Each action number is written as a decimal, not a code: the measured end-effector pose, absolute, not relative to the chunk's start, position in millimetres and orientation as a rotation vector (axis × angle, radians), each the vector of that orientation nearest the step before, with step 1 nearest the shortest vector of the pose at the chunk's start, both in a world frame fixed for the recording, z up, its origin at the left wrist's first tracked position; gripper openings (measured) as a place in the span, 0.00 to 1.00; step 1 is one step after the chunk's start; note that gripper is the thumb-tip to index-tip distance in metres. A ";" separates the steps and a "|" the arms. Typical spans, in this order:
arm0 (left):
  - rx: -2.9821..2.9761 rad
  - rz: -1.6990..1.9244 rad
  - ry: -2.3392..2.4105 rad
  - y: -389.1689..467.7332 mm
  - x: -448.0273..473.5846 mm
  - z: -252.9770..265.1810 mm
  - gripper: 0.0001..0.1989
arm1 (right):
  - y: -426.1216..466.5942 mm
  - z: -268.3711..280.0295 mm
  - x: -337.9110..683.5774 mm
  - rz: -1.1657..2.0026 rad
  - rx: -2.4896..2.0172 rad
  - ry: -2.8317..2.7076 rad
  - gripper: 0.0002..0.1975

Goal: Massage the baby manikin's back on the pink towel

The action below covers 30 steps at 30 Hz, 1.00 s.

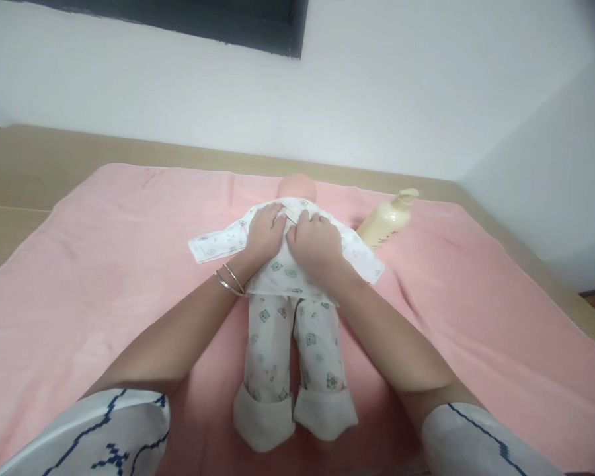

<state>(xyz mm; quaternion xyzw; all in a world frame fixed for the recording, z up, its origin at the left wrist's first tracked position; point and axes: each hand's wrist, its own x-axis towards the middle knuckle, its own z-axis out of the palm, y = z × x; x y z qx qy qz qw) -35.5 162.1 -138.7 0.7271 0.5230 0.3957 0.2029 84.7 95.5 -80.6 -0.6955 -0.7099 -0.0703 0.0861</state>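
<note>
A baby doll lies flat, its smooth pinkish head (298, 187) at the far end and its legs toward me. It is dressed in a white printed shirt (290, 274) with the sleeves spread to both sides, and matching trousers (272, 334) with wide turned-up cuffs. My left hand (266, 233) is on the upper chest just below the collar, its fingers curled on the shirt cloth. Beside it, my right hand (317, 243) also has bent fingers on the shirt near the neckline. The cloth between the fingertips is partly hidden.
A cream pump bottle (387, 221) lies tilted by the doll's sleeve on the right. Beneath everything spreads a pink blanket (143, 264) over a tan surface (54, 155). A white wall (377, 99) with a dark recess (258, 26) stands behind.
</note>
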 end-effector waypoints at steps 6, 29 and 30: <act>2.066 1.118 1.439 162.2 -36.3 -140.5 0.26 | 117.3 -91.5 98.9 0.002 -1.909 -2.132 0.32; 2.274 0.156 1.699 98.7 -23.2 -36.4 0.13 | 130.5 -102.6 110.6 0.023 -1.788 -2.100 0.28; 2.265 0.186 1.679 100.5 -24.2 -37.8 0.14 | 130.9 -103.4 110.7 0.019 -1.784 -2.099 0.28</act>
